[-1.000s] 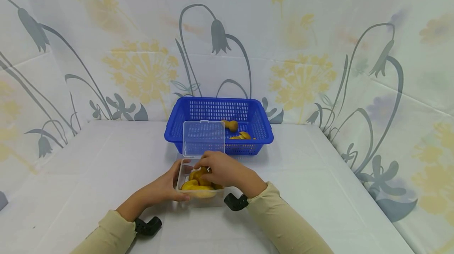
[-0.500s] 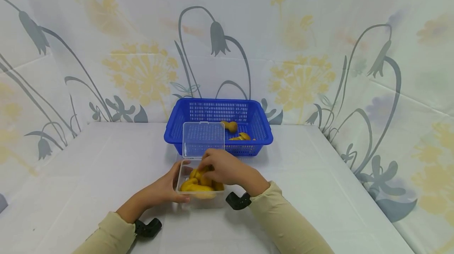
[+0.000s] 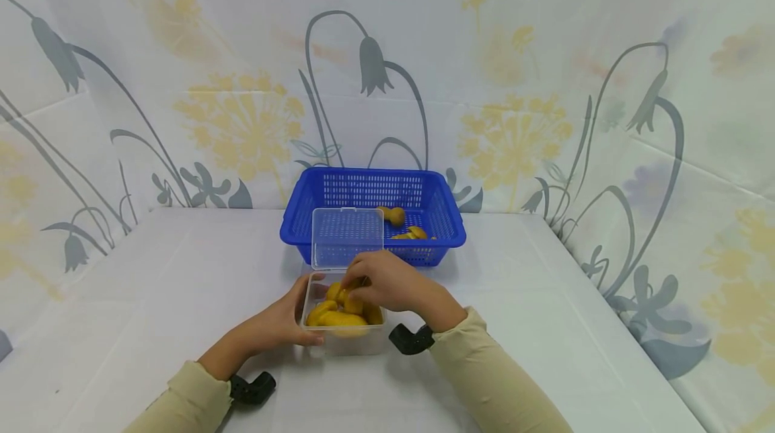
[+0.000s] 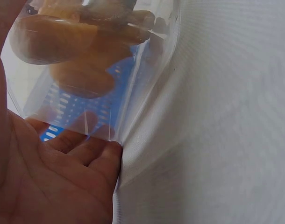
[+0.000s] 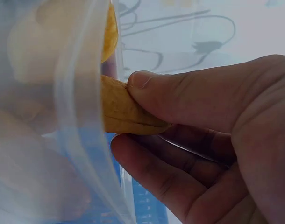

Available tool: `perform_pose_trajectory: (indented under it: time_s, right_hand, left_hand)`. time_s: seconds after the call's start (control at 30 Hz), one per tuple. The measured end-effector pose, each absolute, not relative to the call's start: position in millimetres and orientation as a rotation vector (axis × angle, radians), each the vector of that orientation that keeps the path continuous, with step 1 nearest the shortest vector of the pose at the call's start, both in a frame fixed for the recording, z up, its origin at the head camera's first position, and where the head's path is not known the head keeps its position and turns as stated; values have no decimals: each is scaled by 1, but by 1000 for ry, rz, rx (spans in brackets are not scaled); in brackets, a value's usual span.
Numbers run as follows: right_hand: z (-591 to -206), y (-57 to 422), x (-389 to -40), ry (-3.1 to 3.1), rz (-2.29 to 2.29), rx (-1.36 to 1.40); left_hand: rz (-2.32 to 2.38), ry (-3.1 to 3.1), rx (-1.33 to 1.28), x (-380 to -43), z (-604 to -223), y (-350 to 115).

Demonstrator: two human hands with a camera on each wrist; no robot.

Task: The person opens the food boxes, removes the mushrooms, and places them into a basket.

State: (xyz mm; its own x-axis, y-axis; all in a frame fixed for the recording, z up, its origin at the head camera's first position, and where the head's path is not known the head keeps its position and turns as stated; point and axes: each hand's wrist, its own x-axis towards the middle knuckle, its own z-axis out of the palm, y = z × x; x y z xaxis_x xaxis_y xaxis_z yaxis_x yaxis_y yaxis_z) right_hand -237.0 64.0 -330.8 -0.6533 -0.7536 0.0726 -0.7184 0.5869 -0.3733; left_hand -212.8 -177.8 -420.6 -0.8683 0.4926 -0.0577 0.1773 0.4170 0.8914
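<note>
A clear plastic box (image 3: 357, 344) stands on the table, its hinged lid (image 3: 348, 238) tipped up at the far side. My left hand (image 3: 275, 322) grips the box by its left side, thumb at the near corner and fingers round the far one. Several yellow-brown mushroom-shaped pieces (image 3: 342, 319) lie inside. Reaching in from the right, my right hand (image 3: 387, 282) pinches one such mushroom (image 5: 126, 109) between thumb and fingers. Part of that mushroom is hidden behind the cloudy box wall in the right wrist view.
A blue perforated basket (image 3: 445, 243) stands right behind the box, against the flowered backdrop. Its right half holds a few more mushrooms (image 3: 396, 216). White cloth (image 3: 181, 271) covers the table.
My right hand has shifted slightly up and to the right, and the mushrooms in the box have moved a little. The left hand keeps its place on the box.
</note>
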Motion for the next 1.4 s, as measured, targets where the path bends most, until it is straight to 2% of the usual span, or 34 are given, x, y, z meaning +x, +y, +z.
perform_pose_trajectory:
  time_s: [0.9, 1.4]
  right_hand:
    - [-313, 74, -228, 2732, -677, -1299]
    - [-303, 87, -229, 2804, -852, -1408]
  left_hand:
    - [1432, 2360, 589, -214, -422, -178]
    - [1448, 2343, 604, -213, -420, -177]
